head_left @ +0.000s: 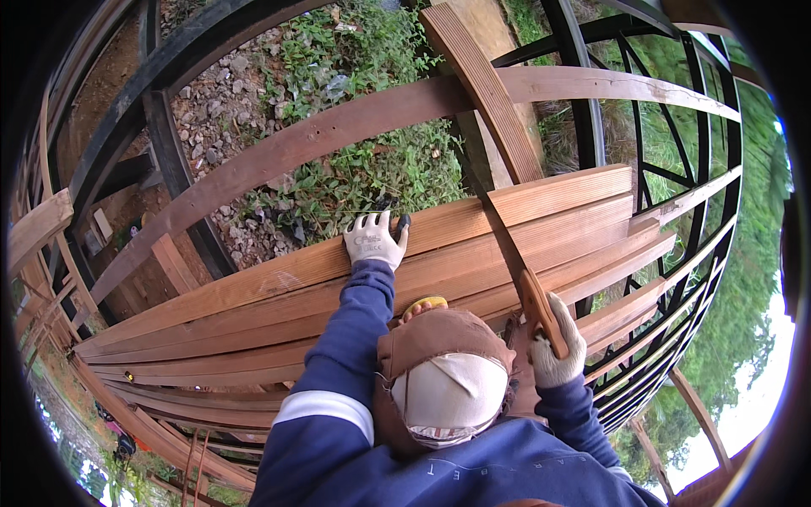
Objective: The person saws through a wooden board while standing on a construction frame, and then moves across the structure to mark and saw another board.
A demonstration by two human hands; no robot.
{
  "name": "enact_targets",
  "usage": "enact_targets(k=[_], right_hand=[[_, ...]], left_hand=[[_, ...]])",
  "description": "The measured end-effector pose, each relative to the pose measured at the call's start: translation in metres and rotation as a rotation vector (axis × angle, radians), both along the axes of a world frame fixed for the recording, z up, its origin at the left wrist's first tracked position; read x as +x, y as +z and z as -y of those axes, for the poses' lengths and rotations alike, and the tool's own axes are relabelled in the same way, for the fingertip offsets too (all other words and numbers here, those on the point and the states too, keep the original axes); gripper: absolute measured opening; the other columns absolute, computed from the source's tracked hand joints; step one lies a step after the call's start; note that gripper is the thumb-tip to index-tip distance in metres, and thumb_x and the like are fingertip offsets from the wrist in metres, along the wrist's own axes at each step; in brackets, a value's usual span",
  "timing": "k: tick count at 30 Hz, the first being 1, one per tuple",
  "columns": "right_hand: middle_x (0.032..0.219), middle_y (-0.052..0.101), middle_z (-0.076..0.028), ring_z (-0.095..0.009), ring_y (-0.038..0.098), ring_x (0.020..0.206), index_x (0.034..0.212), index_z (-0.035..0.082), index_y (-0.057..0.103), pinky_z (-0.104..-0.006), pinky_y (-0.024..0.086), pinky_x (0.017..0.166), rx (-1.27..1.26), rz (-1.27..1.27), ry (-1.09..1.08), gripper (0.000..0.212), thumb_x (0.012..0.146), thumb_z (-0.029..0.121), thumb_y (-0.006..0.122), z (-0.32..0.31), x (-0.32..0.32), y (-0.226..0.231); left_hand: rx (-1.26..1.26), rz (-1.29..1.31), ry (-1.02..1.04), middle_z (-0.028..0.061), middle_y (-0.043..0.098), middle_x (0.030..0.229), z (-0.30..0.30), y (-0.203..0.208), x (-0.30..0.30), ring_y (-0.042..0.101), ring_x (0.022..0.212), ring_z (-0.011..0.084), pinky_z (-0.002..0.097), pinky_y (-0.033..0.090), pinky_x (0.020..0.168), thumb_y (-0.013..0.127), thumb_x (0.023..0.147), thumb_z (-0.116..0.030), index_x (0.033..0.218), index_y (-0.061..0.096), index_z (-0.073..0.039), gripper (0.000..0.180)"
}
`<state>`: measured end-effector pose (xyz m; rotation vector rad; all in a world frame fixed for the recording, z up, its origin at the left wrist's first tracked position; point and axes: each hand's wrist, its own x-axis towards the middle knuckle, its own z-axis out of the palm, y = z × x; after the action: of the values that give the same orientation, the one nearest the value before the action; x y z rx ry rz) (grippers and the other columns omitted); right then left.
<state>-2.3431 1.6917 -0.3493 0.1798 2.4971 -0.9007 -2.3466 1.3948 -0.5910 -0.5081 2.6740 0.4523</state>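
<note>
My left hand point(375, 242), in a pale glove, presses on the ribbed wooden plank point(296, 269) with its fingers spread over the far edge. My right hand point(559, 348), also gloved, is closed round the wooden handle of a handsaw point(509, 253). The dark saw blade runs away from me across the same plank, right of my left hand. How deep it sits in the wood I cannot tell. Between my arms is my bent knee point(452, 389) in brown and pale cloth. Toes and a yellow sandal point(427, 302) show beyond it on the boards.
Several more planks point(228, 338) lie side by side under me. A ribbed board point(486, 93) crosses a long wooden beam point(321, 139) ahead. Black metal frame bars point(182, 160) stand over rubble point(224, 106) and weeds point(372, 173), with gaps between them. More framing rises at the right.
</note>
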Motion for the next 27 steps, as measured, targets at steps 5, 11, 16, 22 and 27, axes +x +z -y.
enact_targets(k=[5, 11, 16, 22, 27], right_hand=[[0.108, 0.072, -0.018, -0.032, 0.071, 0.097, 0.136, 0.002, 0.061, -0.036, 0.054, 0.091, -0.074, 0.064, -0.194, 0.059, 0.078, 0.001, 0.067, 0.05, -0.047, -0.04], [0.13, 0.067, -0.025, -0.031, 0.067, 0.122, 0.142, -0.005, 0.053, -0.0359, 0.051, 0.102, -0.088, 0.119, -0.092, 0.065, 0.078, 0.004, 0.062, -0.029, 0.035, 0.086], [0.117, 0.072, -0.019, -0.026, 0.071, 0.102, 0.137, -0.002, 0.059, -0.0329, 0.054, 0.092, 0.014, -0.131, 0.135, 0.056, 0.081, 0.001, 0.065, 0.007, -0.016, -0.015], [0.115, 0.072, -0.02, -0.024, 0.071, 0.1, 0.138, -0.002, 0.058, -0.0324, 0.054, 0.091, -0.141, -0.011, -0.17, 0.054, 0.084, 0.0, 0.064, 0.038, -0.031, -0.033], [0.13, 0.067, -0.024, -0.031, 0.067, 0.122, 0.139, -0.004, 0.056, -0.0363, 0.051, 0.103, -0.081, 0.117, -0.151, 0.059, 0.081, 0.001, 0.058, -0.027, 0.044, 0.079]], left_hand=[[-0.015, -0.015, -0.013, 0.0061, 0.072, 0.113, 0.0, -0.003, 0.003, 0.064, 0.112, 0.0286, 0.0505, 0.045, 0.1, 0.064, 0.09, -0.049, 0.116, 0.072, -0.018, 0.041], [-0.048, -0.022, -0.016, 0.0048, 0.072, 0.111, 0.001, 0.0, 0.004, 0.064, 0.112, 0.029, 0.0513, 0.045, 0.1, 0.066, 0.089, -0.047, 0.116, 0.071, -0.018, 0.04], [-0.058, -0.041, -0.021, 0.005, 0.072, 0.109, 0.0, -0.003, 0.004, 0.066, 0.108, 0.0283, 0.0503, 0.047, 0.096, 0.065, 0.09, -0.048, 0.111, 0.071, -0.018, 0.037], [-0.038, 0.03, -0.018, 0.0064, 0.072, 0.116, 0.002, 0.002, 0.001, 0.065, 0.113, 0.0292, 0.0509, 0.046, 0.099, 0.062, 0.091, -0.051, 0.116, 0.071, -0.018, 0.042], [-0.056, 0.0, -0.019, 0.0056, 0.072, 0.112, 0.0, 0.0, 0.006, 0.064, 0.11, 0.028, 0.0506, 0.045, 0.098, 0.061, 0.092, -0.054, 0.115, 0.071, -0.018, 0.044]])
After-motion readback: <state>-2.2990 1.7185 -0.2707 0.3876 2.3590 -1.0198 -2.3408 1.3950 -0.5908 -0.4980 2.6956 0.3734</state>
